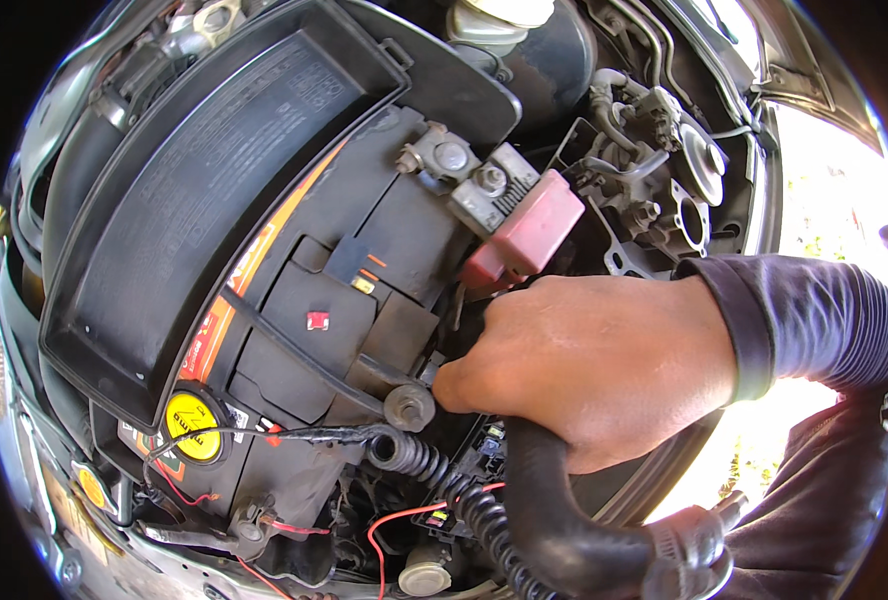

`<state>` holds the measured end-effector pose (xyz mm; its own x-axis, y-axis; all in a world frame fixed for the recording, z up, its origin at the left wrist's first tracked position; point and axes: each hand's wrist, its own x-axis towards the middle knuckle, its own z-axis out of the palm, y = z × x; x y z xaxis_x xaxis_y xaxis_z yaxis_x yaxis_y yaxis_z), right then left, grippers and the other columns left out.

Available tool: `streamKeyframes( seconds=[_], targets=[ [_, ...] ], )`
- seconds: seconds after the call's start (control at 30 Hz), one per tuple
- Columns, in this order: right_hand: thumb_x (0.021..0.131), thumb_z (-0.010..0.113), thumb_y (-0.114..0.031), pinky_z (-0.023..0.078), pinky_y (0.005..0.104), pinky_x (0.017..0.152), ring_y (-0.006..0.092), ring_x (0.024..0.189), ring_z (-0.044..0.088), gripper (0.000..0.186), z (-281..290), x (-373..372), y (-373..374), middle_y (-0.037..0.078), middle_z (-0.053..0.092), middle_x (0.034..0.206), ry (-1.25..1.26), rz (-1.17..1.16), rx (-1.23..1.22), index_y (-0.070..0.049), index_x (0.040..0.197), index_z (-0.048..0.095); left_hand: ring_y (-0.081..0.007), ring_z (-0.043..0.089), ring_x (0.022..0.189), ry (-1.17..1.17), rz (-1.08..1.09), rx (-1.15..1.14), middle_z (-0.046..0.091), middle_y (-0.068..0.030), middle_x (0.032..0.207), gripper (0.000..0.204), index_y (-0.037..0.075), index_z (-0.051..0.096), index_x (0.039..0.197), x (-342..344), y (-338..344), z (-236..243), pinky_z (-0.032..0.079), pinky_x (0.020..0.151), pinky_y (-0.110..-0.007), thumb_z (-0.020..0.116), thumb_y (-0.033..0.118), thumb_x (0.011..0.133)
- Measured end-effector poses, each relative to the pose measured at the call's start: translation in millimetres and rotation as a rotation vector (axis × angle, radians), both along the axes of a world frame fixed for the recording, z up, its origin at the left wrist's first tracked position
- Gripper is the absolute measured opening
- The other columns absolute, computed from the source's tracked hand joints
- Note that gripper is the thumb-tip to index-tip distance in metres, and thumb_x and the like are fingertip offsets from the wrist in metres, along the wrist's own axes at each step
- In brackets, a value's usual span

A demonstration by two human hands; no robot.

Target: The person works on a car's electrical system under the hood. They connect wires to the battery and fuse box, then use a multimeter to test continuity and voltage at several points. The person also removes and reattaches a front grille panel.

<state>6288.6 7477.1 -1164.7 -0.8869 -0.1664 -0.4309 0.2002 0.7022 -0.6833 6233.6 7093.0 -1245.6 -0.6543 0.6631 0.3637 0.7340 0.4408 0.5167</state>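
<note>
My right hand (589, 370) reaches in from the right, fingers curled down beside the black battery (274, 350), near a cable end with a round washer (409, 407). Its fingertips are hidden, so I cannot make out what they hold. A thick black hose (539, 500) runs below the hand. Just above it sits a red terminal cover (554, 215) by a metal clamp (449, 155). On the battery top lie a small red fuse (318, 320) and a yellow one (362, 284). A fuse box (489, 460) is partly under the hand. My left hand is out of sight.
A black plastic cover (194, 190) lies along the left over a yellow cap (192, 427). Corrugated tubing (444, 480) and thin red wires (382, 530) run along the bottom. Metal engine parts (664, 170) and a white reservoir (494, 20) are at the top and right.
</note>
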Motion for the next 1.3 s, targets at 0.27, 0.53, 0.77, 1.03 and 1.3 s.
streamKeyframes(
  seconds=[0.27, 0.53, 0.77, 1.03, 1.3],
  targets=[
    [0.082, 0.073, -0.014, 0.058, 0.0472, 0.076, 0.0416, 0.087, 0.072, 0.02, 0, 2, 6, 0.023, 0.072, 0.085, 0.068, 0.073, -0.048, 0.004, 0.089, 0.068, -0.0455, 0.064, 0.112, 0.008, -0.005, 0.011, 0.072, -0.0245, 0.115, 0.047, -0.007, 0.071, 0.118, 1, 2, -2, 0.051, 0.099, -0.057, 0.079, 0.024, 0.083],
    [0.077, 0.075, -0.015, 0.057, 0.0529, 0.078, 0.0461, 0.088, 0.069, 0.031, -2, 13, 9, 0.024, 0.069, 0.082, -0.045, -0.001, -0.068, 0.003, 0.098, 0.063, -0.0458, 0.064, 0.111, 0.016, -0.021, -0.007, 0.07, -0.0252, 0.116, 0.048, -0.008, 0.07, 0.118, 6, 9, -1, 0.05, 0.099, -0.057, 0.078, 0.026, 0.085],
    [0.078, 0.072, -0.015, 0.056, 0.0551, 0.078, 0.0478, 0.09, 0.068, 0.028, -4, 16, 4, 0.027, 0.069, 0.086, -0.134, -0.163, -0.038, 0.004, 0.096, 0.062, -0.045, 0.063, 0.113, 0.011, -0.007, -0.02, 0.07, -0.0259, 0.116, 0.049, -0.009, 0.069, 0.119, 0, -1, -1, 0.05, 0.099, -0.057, 0.078, 0.027, 0.087],
    [0.081, 0.076, -0.017, 0.059, 0.0444, 0.075, 0.039, 0.088, 0.074, 0.021, -8, 20, 6, 0.021, 0.074, 0.087, 0.069, 0.043, 0.015, 0.001, 0.09, 0.071, -0.0441, 0.064, 0.112, 0.055, 0.021, 0.033, 0.072, -0.0232, 0.11, 0.054, -0.009, 0.07, 0.117, 7, 8, -7, 0.051, 0.098, -0.055, 0.078, 0.036, 0.09],
    [0.081, 0.076, -0.018, 0.058, 0.0436, 0.076, 0.0378, 0.088, 0.074, 0.023, -8, 15, 9, 0.019, 0.074, 0.089, 0.16, 0.087, 0.009, 0.001, 0.093, 0.07, -0.0432, 0.063, 0.114, 0.028, 0.001, 0.022, 0.073, -0.0207, 0.112, 0.051, -0.007, 0.071, 0.117, 2, -3, -10, 0.05, 0.1, -0.056, 0.078, 0.034, 0.088]
  ],
)
